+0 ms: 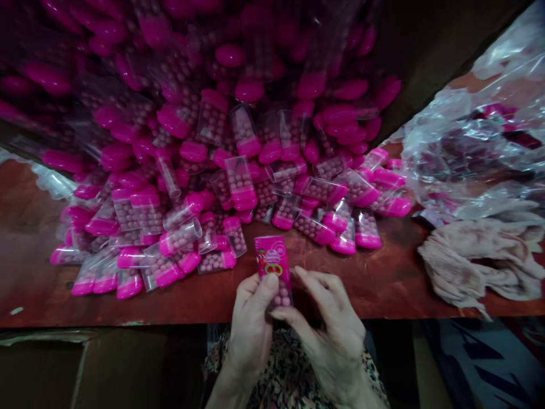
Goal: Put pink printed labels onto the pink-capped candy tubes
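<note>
A clear plastic tube of small pink balls with a magenta cap (275, 272) stands nearly upright over the table's front edge, a pink printed label (271, 262) on its face. My left hand (251, 332) grips it from the left, thumb pressed on the lower label. My right hand (327, 332) closes on its right side, thumb at the tube's lower end and fingertips by the label. Behind them, a large heap of matching capped tubes (204, 193) covers the reddish wooden table (29, 255). The nearest tubes lie just beyond my fingers.
A crumpled clear plastic bag (468, 136) holding more pink items lies at the right, with a rumpled beige cloth (481, 255) below it. A cardboard box (85, 363) sits below the table's near edge at the left. My patterned clothing (289, 369) shows between my arms.
</note>
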Motion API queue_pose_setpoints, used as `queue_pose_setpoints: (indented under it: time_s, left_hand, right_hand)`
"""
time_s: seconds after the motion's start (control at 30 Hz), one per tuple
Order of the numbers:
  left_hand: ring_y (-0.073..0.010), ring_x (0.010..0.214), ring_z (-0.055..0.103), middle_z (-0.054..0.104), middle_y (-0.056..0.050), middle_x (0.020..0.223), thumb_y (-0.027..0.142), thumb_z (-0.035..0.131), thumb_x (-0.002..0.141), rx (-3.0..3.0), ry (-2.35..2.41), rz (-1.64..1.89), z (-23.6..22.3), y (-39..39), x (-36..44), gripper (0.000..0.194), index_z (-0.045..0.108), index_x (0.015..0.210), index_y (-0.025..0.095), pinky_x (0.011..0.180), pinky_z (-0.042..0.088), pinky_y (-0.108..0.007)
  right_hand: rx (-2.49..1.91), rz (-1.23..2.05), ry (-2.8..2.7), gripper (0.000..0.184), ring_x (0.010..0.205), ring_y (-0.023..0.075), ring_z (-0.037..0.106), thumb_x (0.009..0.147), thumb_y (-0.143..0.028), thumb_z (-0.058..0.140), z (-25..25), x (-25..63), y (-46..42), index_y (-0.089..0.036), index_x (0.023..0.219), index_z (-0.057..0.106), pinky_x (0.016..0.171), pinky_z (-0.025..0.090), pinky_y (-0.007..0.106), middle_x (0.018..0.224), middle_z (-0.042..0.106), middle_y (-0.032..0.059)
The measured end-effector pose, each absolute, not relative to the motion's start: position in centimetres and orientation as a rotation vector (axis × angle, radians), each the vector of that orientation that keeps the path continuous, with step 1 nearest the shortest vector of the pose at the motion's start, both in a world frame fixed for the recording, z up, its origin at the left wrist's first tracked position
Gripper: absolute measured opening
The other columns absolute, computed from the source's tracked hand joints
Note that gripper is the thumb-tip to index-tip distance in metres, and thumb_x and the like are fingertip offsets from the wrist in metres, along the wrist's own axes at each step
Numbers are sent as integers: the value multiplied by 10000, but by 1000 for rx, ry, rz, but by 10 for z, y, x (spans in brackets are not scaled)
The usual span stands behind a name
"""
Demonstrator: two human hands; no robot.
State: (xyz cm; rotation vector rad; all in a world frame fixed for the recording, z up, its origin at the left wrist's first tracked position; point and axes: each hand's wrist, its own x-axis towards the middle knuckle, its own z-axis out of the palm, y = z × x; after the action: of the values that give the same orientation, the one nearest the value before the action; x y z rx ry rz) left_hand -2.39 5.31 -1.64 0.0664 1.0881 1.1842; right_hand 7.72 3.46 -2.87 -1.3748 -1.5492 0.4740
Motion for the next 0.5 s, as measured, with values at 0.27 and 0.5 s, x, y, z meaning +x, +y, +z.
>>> queue_pose_setpoints:
  time_s: [0.27,0.5]
  left_hand:
    - [-100,632,551,647,-18,656,315,802,597,54,1071,1105,-15,44,-16,252,667,681,119,631,454,-212]
    - [-143,681,574,672,-31,680,334,779,623,152,1051,1086,-16,40,-18,238,705,716,128,714,455,-277]
  right_hand:
    - [-1350,235,-1671,400,897,228,534,817,-257,642,-33,92,38,-256,1211,575,788,479,399,922,601,59]
    - [-1216,201,-1662,481,872,213,592,807,-228,661,-40,94,38,-220,1269,528,814,505,426,879,653,46]
